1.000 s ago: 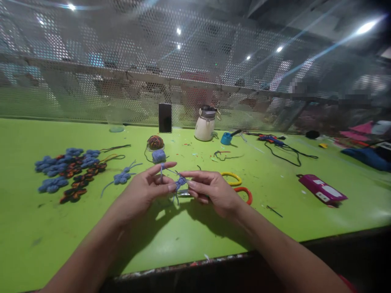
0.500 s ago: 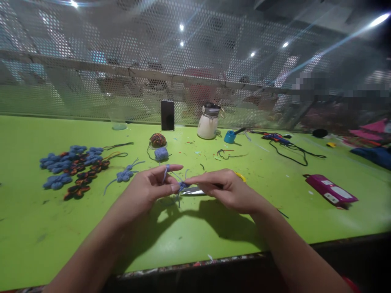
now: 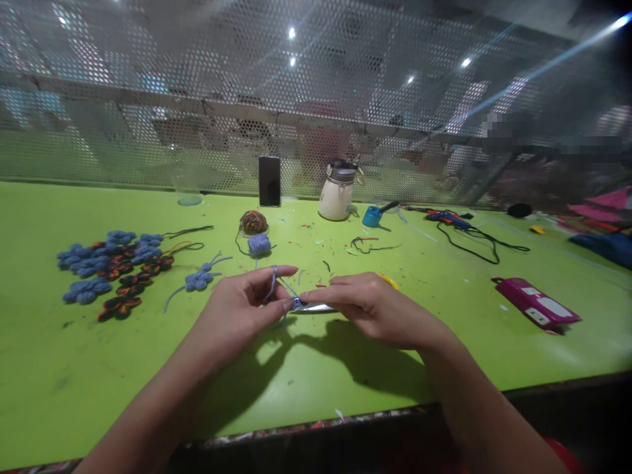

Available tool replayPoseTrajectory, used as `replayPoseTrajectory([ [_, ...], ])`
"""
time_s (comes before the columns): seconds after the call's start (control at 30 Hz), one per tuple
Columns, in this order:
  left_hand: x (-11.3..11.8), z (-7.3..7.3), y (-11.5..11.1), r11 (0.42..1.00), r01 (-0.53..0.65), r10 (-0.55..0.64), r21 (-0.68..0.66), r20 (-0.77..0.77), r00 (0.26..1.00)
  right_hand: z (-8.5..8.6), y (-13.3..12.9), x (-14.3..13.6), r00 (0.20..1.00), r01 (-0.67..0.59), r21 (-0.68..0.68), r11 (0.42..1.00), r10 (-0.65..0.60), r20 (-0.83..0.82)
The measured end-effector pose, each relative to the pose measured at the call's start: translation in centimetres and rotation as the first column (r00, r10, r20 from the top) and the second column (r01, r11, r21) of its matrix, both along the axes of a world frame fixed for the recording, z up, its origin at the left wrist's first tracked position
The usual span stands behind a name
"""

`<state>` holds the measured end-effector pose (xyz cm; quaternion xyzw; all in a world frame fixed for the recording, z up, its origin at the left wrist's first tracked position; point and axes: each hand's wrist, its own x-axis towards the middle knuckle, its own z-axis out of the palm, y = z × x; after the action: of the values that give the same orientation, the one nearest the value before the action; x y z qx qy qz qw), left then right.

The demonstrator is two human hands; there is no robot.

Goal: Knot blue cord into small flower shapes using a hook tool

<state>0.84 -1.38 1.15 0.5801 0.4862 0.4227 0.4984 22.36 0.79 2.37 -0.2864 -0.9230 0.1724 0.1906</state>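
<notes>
Blue yarnwork (image 3: 297,303) between left hand (image 3: 245,304), right hand (image 3: 382,311) (small).

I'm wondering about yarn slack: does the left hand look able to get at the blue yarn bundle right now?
Probably yes: the blue yarn bundle sits just beyond the left hand, with nothing solid between, though that hand is occupied, pinching a small blue piece.
</notes>
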Motion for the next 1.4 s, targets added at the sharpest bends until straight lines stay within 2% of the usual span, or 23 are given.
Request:
replayPoseTrajectory([
  [0.2,0.2,-0.2,-0.3,0.965,-0.022,0.095,0.26,-0.269,0.959,0.3,-0.8,-0.5,0.977,0.088,0.165,0.982,-0.118,0.178],
  [0.43,0.9,-0.6,-0.5,0.839,0.039,0.249,0.543,-0.447,0.859,0.0,-1.4,-0.8,0.932,0.139,0.291,0.947,-0.224,0.283],
  [0.53,1.0,-0.9,-0.4,0.808,0.06,0.272,0.587,-0.46,0.845,-0.2,-1.5,-0.9,0.924,0.141,0.314,0.939,-0.239,0.3],
  [0.73,1.3,-1.3,-0.5,0.793,0.096,0.282,0.601,-0.503,0.817,0.0,-2.2,-1.5,0.887,0.146,0.443,0.885,-0.316,0.338],
  [0.93,1.3,-1.1,-0.6,0.802,0.065,0.302,0.594,-0.497,0.813,-0.2,-2.2,-1.7,0.889,0.181,0.433,0.883,-0.335,0.311],
  [1.07,1.2,-0.9,-0.6,0.798,0.045,0.32,0.601,-0.486,0.813,-0.7,-1.8,-1.6,0.94,0.232,0.288,0.929,-0.29,0.181],
  [1.13,1.2,-1.0,-0.7,0.782,0.038,0.338,0.623,-0.474,0.813,-0.9,-1.5,-1.6,0.967,0.244,0.119,0.962,-0.25,0.039],
  [1.2,1.2,-1.1,-0.8,0.76,0.025,0.363,0.649,-0.457,0.812,-1.0,-1.3,-1.9,0.962,0.218,-0.106,0.97,-0.232,-0.142],
  [1.23,1.3,-1.1,-0.9,0.75,0.018,0.375,0.662,-0.447,0.812,-1.1,-1.2,-2.0,0.942,0.199,-0.221,0.955,-0.249,-0.225],
  [1.3,1.3,-1.2,-1.0,0.732,-0.001,0.395,0.681,-0.424,0.815,-1.4,-1.1,-2.5,0.877,0.168,-0.435,0.885,-0.336,-0.344],
  [1.4,1.4,-1.0,-1.2,0.727,-0.043,0.412,0.685,-0.385,0.826,-2.0,-1.1,-3.2,0.755,0.084,-0.708,0.702,-0.508,-0.415],
])
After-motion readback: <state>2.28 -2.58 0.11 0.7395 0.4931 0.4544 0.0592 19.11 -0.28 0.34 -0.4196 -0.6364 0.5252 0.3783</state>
